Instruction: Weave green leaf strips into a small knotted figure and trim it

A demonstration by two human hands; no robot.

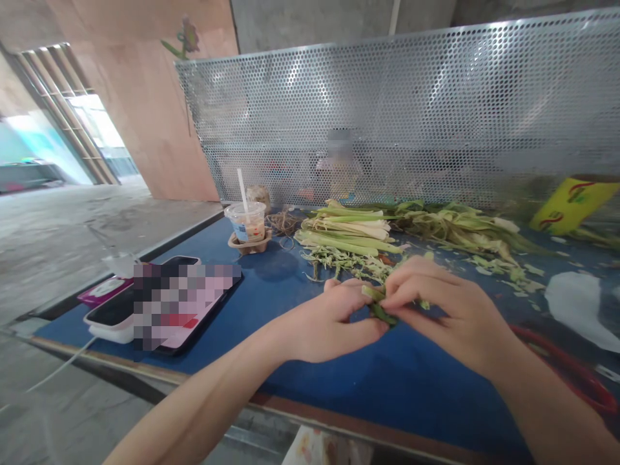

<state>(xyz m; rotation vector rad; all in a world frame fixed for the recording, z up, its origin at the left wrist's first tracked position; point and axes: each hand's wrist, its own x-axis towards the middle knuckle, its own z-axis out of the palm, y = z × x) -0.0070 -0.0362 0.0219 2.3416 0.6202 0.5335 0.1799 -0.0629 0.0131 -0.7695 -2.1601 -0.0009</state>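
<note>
Both of my hands meet over the blue table (387, 394), right of the middle of the view. Between the fingers of my left hand (334, 323) is a short green stalk (372, 295) with a darker leafy part below it. The fingertips of my right hand (436, 303) pinch the same piece from the right. Just behind my hands lie thin green trimmings (334, 261), and beyond them a bundle of pale green stalks (349, 229). My fingers partly hide the held piece.
On the left are a phone (116, 310), a tablet (208, 290) and a drink cup (247, 223). Long leaves (455, 226) lie at the back right, near a yellow roll (574, 203). White paper (581, 310) and a red-rimmed item (566, 368) are at the right.
</note>
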